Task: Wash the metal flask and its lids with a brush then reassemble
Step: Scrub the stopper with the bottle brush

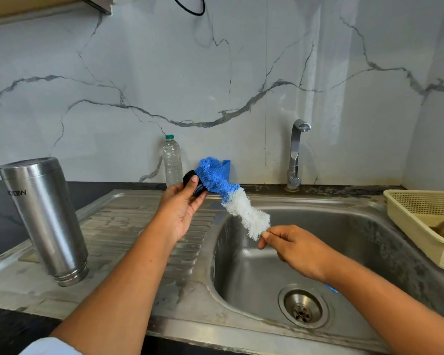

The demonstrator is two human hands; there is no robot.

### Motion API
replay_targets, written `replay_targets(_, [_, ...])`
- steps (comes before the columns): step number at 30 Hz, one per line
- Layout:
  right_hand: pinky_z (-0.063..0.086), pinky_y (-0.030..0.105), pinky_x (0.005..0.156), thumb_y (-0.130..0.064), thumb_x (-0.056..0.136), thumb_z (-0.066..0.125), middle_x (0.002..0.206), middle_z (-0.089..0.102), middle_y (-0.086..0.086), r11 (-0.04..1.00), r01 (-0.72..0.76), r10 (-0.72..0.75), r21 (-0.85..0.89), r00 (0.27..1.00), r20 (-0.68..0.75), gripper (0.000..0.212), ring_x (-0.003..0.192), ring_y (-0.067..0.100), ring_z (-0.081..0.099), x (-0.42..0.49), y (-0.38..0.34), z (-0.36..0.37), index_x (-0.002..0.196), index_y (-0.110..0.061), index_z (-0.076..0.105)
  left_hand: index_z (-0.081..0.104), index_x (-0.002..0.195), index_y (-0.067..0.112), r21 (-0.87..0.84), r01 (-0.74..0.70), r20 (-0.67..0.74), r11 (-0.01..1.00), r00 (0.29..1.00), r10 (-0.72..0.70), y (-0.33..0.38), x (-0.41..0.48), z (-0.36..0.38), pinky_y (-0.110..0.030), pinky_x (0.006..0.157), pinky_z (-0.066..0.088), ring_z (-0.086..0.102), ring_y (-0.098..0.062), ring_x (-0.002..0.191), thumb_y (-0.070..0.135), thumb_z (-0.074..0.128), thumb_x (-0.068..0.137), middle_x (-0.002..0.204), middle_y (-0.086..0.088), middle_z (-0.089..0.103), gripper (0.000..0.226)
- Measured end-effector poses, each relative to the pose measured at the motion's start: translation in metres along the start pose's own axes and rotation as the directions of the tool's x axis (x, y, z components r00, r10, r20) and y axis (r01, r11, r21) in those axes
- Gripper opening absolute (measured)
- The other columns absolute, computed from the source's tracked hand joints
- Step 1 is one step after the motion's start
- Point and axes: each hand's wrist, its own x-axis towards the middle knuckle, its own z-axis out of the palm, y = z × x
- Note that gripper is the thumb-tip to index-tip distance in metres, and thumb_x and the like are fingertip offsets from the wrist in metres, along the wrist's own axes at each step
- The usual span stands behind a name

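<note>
Both arms reach out over the steel sink (356, 265), hands well apart. The left hand (181, 210) is raised with its palm turned up and back, fingers curled round a black lid (187, 175), the thumb pressed on its near face. The right hand (296, 248) sits lower, over the basin, knuckles up, thumb and fingers pinching the brush (231, 198) just below its white bristles. The brush slants up and left, and its blue bristle end is pushed against the lid. The metal flask (45, 216) stands mouth down on the ribbed drainboard (128, 226) at the left, untouched. Behind are a plastic bottle (172, 160) and the tap (295, 155); a cream basket (415, 226) sits far right.
</note>
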Motion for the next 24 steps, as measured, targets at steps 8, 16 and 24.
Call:
replay_targets(8, [0.033, 0.019, 0.059, -0.036, 0.108, 0.043, 0.045, 0.047, -0.02, 1.0, 0.01, -0.01, 0.015, 1.0, 0.001, 0.035, 0.046, -0.003, 0.044, 0.001, 0.003, 0.0, 0.091, -0.026, 0.072, 0.056, 0.127, -0.002, 0.018, 0.002, 0.038, 1.0, 0.999, -0.003, -0.001, 0.0, 0.001, -0.041, 0.095, 0.06, 0.074, -0.028, 0.109, 0.008, 0.07, 0.092, 0.125, -0.022, 0.07, 0.039])
replay_targets(16, [0.03, 0.014, 0.044, -0.036, 0.108, 0.044, 0.055, 0.038, -0.004, 0.997, 0.007, -0.004, 0.077, 0.999, -0.045, 0.035, 0.041, 0.003, 0.034, 0.003, 0.006, -0.002, 0.09, -0.025, 0.072, 0.062, 0.111, 0.004, 0.056, 0.02, 0.12, 0.998, 0.992, -0.027, -0.002, -0.003, 0.008, -0.039, 0.094, 0.06, 0.075, -0.028, 0.106, 0.011, 0.068, 0.095, 0.118, -0.023, 0.073, 0.019])
replay_targets(24, [0.022, 0.025, 0.041, -0.038, 0.108, 0.044, 0.056, 0.032, -0.002, 0.955, -0.039, 0.04, 0.294, 0.999, 0.001, 0.034, 0.046, 0.011, 0.024, -0.001, 0.003, -0.003, 0.096, -0.022, 0.071, 0.066, 0.115, 0.0, -0.084, 0.104, 0.149, 0.991, 0.985, -0.091, 0.003, -0.007, 0.009, -0.037, 0.09, 0.062, 0.077, -0.024, 0.097, 0.015, 0.063, 0.098, 0.109, -0.019, 0.076, 0.022])
